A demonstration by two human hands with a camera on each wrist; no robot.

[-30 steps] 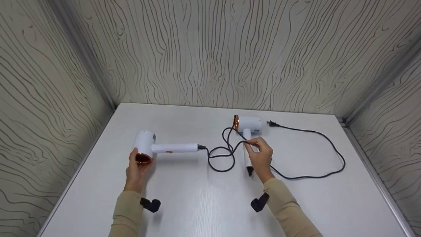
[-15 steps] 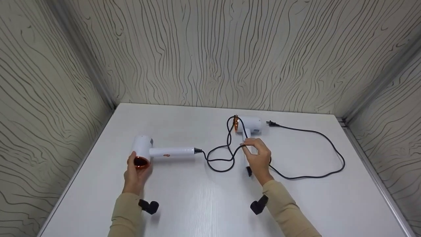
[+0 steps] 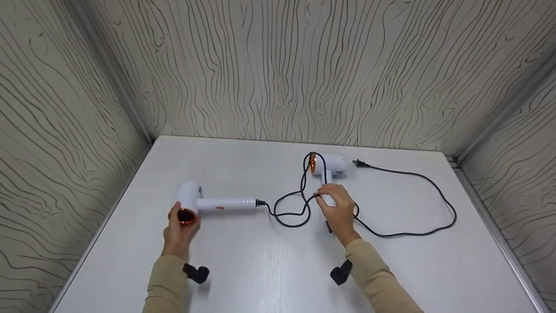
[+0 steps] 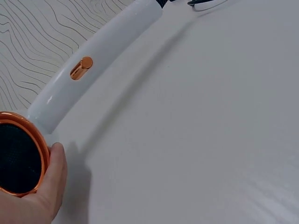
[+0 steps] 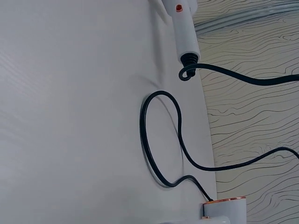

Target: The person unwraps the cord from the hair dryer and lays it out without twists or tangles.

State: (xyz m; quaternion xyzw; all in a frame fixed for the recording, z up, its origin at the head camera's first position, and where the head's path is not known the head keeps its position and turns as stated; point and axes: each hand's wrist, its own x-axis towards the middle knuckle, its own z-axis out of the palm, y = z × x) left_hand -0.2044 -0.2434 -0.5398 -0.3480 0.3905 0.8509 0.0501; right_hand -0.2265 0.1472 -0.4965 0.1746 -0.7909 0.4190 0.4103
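Observation:
My left hand (image 3: 178,232) grips a white hair dryer (image 3: 187,194) at the copper-rimmed end of its barrel. Its handle points right, and the left wrist view shows the copper switch (image 4: 81,68) on it. A black cord (image 3: 399,234) runs from this handle in loops to my right hand (image 3: 341,211), whose thumb and fingertips pinch it. Behind that hand lies a second white hair dryer (image 3: 334,164), its handle mostly hidden by the hand. One cord loop passes over its copper rim. The right wrist view shows the cord (image 5: 145,135) but not the fingers.
A two-pin plug (image 3: 359,163) lies right of the second hair dryer, near the back edge of the white table (image 3: 260,269). Wood-grain panels (image 3: 278,78) enclose the back and both sides. Each wrist carries a small black camera mount (image 3: 197,274).
My left hand and its hair dryer have come slightly toward me. The right hand has shifted a little left and nearer with the cord, and a loop now arches over the second dryer's rim.

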